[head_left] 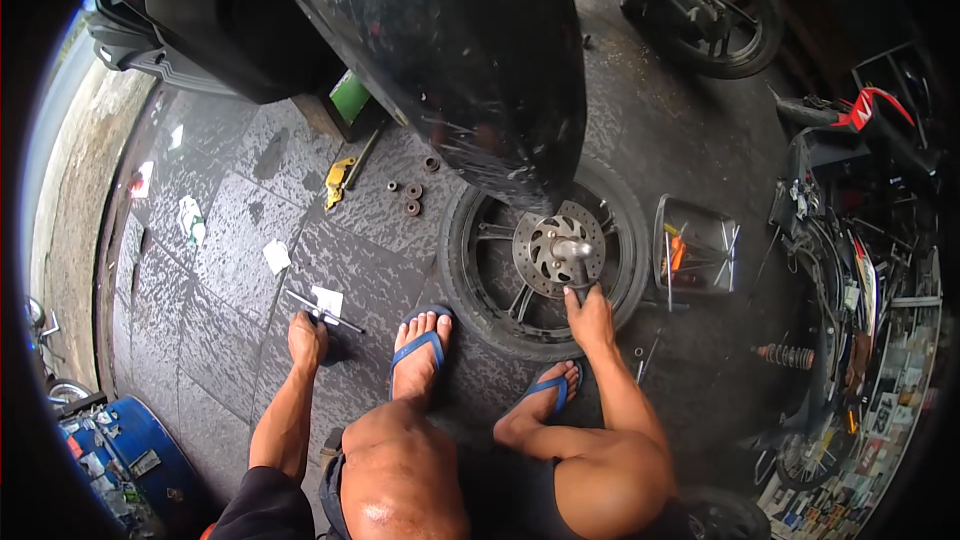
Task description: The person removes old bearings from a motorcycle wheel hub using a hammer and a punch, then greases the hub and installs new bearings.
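Note:
In my right hand (590, 318) is a hammer (574, 252), its dark handle inside my closed fingers. The hammer's metal head is over the hub of a drilled brake disc (541, 265). That disc is on a spoked wheel with a black tyre (462, 308), lying flat on the floor in front of my feet. My left hand (308, 338) is low near the floor, left of my sandalled foot. Its fingers are closed on a thin metal bar (345, 323), whose lower part is hidden. A white paper scrap (327, 300) lies beside the bar.
A dark scooter body panel (470, 50) overhangs the wheel's far side. Right of the wheel is a tool tray (690, 285). Several bearing-like rings (413, 207) and a yellow bracket-like part (340, 180) lie left. A blue drum (150, 460) stands lower left; parts crowd the right.

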`<state>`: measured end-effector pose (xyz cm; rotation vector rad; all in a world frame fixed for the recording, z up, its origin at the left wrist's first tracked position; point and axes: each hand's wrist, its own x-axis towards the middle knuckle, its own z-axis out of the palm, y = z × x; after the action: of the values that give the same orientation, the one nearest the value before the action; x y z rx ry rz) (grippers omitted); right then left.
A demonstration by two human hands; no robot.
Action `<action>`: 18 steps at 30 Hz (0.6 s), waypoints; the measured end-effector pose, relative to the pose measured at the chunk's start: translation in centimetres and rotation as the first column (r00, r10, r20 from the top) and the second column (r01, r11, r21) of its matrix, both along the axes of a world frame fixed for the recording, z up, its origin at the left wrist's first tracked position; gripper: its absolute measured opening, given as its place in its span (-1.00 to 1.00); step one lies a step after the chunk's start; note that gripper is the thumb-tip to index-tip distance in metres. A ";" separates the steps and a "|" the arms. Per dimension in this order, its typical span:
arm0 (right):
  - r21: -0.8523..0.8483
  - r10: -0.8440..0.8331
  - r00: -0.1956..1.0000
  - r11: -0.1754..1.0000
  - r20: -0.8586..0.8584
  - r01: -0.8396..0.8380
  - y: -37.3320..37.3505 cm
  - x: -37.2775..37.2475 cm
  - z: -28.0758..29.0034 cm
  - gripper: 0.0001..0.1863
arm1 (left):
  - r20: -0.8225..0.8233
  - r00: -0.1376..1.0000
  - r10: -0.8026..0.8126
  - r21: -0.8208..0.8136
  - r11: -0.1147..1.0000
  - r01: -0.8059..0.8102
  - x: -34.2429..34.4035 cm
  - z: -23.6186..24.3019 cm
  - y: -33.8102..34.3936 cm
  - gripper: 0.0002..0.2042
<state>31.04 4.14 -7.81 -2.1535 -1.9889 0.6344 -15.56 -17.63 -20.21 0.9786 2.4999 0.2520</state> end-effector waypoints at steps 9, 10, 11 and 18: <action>0.204 -0.064 0.952 0.970 -0.300 0.129 2.3 -2.9 5.3 -0.54 | 0.080 0.995 -0.058 0.014 0.998 0.057 -3.7 -0.5 -1.6 -0.71; 0.202 -0.074 0.951 0.969 -0.299 0.139 2.0 -2.5 5.1 -0.53 | 0.059 0.998 -0.027 0.044 0.999 0.025 -3.1 0.2 -0.8 -0.70; 0.188 -0.076 0.979 0.976 -0.190 0.112 1.4 -1.8 3.0 -0.52 | 0.039 0.999 0.005 0.074 0.997 -0.008 -2.1 0.9 -0.1 -0.69; 0.067 -0.098 0.976 0.991 -0.192 0.112 3.0 -2.3 4.1 -0.51 | -0.128 0.987 0.093 0.261 0.964 -0.057 -2.4 2.8 0.4 -0.64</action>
<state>28.73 7.12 -3.69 -2.0533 -1.7613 0.7036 -17.92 -17.22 -17.39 1.0326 2.6827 0.5619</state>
